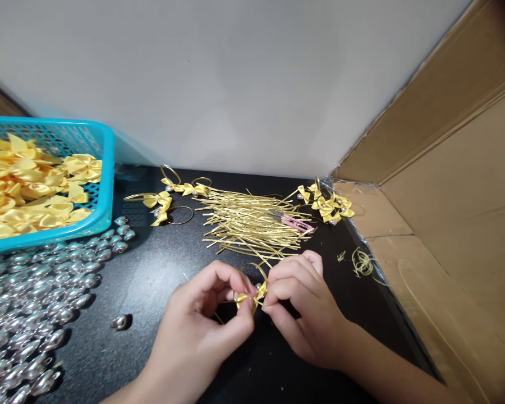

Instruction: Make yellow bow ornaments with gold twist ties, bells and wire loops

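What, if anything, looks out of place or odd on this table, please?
One silver bead lies alone, apart from the bead pile. A loose tangle of thin yellowish thread sits near the right edge of the black table, and a pink-handled tool rests on the gold strips.

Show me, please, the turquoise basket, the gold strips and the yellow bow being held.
Turquoise basket point(108, 182): head view, right rim.
Gold strips point(252, 221): head view, pile's middle.
Yellow bow point(262, 290): head view, right side.

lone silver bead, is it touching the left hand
Apart: the head view shows black tabletop between the lone silver bead and the left hand.
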A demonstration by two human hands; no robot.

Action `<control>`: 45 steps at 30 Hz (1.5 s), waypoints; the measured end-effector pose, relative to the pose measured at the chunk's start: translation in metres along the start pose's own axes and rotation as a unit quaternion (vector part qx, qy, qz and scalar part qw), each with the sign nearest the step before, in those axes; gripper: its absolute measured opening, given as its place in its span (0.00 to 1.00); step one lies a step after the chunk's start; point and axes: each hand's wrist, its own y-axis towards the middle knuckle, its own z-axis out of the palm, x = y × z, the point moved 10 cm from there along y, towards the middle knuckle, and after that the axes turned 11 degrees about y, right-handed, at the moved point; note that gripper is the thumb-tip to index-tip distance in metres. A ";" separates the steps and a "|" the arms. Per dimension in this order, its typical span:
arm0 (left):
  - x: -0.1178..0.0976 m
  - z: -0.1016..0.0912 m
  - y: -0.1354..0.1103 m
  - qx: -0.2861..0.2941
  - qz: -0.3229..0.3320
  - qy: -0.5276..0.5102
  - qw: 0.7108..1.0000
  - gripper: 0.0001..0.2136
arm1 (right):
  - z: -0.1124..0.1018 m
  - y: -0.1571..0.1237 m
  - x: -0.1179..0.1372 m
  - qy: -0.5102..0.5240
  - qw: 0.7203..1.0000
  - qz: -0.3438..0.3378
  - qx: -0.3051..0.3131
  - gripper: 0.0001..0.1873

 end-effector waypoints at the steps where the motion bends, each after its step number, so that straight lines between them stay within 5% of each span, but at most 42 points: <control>1: 0.000 0.000 0.000 -0.001 0.000 -0.001 1.000 0.07 | -0.002 0.000 0.001 0.004 1.000 -0.002 -0.014 0.05; 6: -0.002 -0.002 -0.001 -0.002 0.006 -0.007 1.000 0.07 | -0.011 -0.003 0.003 0.003 0.997 -0.020 -0.070 0.04; 18: -0.003 0.002 0.000 0.007 0.004 -0.025 1.000 0.08 | -0.015 -0.005 0.012 -0.053 0.994 -0.051 -0.080 0.09; 34: -0.002 0.001 -0.003 -0.002 0.016 -0.008 1.000 0.09 | -0.008 -0.007 -0.002 0.026 0.996 0.010 -0.083 0.06; 45: -0.004 0.003 -0.002 0.016 0.003 -0.024 1.000 0.07 | 0.006 -0.012 -0.021 0.212 0.968 0.116 -0.071 0.07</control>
